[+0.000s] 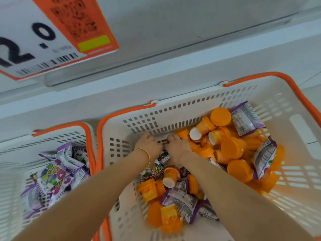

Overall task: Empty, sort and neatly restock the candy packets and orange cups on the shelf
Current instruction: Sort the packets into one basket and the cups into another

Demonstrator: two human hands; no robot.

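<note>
Your two bare forearms fill the bottom of the view, the left forearm crossing over the gap between two baskets and the right forearm lying over the heap. Both reach into the larger basket with the orange rim. Your left hand, a thin yellow bangle at its wrist, lies palm down with its fingers pointing at the foot of the slotted far wall. Your right hand sits just beside it, knuckles up, fingers bent down next to the orange cups. Whether either hand grips anything you cannot tell, since the fingertips are hidden.

The cups lie jumbled with purple candy packets across the right and near parts of this basket. The smaller basket on your left holds only sorted packets. Both baskets stand against the white shelf, where a price tag hangs above.
</note>
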